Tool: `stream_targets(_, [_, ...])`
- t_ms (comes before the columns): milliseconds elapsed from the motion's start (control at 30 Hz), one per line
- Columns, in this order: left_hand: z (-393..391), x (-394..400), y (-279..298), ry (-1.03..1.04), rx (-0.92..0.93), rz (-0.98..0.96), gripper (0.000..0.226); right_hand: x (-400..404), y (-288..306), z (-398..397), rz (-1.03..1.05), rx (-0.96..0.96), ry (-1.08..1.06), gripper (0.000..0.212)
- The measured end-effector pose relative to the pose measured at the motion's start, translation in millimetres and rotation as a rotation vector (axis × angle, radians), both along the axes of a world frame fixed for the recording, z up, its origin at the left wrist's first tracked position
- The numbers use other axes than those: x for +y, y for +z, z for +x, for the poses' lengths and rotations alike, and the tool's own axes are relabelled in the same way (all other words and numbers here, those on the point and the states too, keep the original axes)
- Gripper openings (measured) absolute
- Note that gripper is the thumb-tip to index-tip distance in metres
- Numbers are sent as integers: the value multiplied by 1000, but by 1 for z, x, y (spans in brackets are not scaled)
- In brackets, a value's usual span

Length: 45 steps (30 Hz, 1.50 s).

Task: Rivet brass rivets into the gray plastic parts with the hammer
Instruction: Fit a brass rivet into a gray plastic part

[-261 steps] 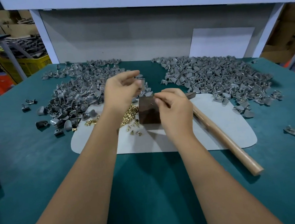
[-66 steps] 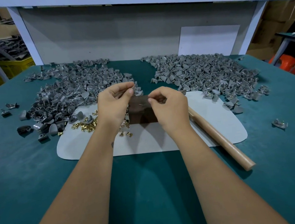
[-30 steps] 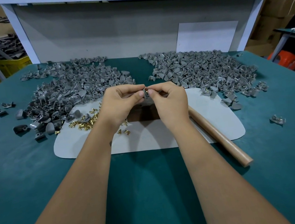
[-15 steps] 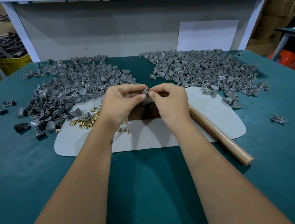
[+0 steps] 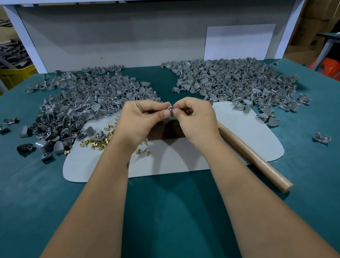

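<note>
Hammer (image 5: 253,157) handle lies diagonal, butt end toward the person.

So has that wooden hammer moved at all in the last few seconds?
No. The hammer lies as before, its handle slanting across the right edge of the pale mat, end over the green table.

Both hands meet above a dark block (image 5: 165,132) on a pale mat (image 5: 179,159). The left hand (image 5: 140,121) and right hand (image 5: 195,117) pinch a small gray plastic part (image 5: 170,109) between thumbs and forefingers. Loose brass rivets (image 5: 98,140) lie on the mat beside the left wrist. A hammer (image 5: 253,157) rests by the right forearm. 2 heaps of gray parts flank the green surface (image 5: 174,213): left heap (image 5: 81,105), right heap (image 5: 233,79).
</note>
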<state>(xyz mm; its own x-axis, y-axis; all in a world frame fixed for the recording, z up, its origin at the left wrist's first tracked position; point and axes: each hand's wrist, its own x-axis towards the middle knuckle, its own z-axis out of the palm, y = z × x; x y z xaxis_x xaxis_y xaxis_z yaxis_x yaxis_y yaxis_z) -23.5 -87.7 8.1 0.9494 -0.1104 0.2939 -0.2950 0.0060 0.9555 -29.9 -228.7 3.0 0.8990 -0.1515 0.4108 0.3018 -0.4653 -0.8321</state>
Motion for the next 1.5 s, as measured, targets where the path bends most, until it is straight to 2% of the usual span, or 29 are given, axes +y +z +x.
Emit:
stream_targets(100, [0, 1, 3, -12, -34, 16, 32, -1, 2, 0, 24, -11, 19, 24])
stream_targets(400, [0, -2, 1, -51, -49, 44, 40, -4, 0, 1, 25, 44, 11, 19])
stream_targets(800, [1, -5, -4, 34, -50, 29, 26, 1, 3, -6, 114, 11, -1, 8])
stream_targets(1067, [6, -5, -4, 47, -38, 3, 20, 1, 3, -5, 136, -33, 11, 12])
stream_targets(1333, [5, -5, -2, 23, -42, -2, 23, 3, 2, -7, 104, -100, 59, 33])
stream_targets(1500, [4, -4, -2, 24, -38, 8, 21, 2, 1, -5, 111, -91, 69, 25])
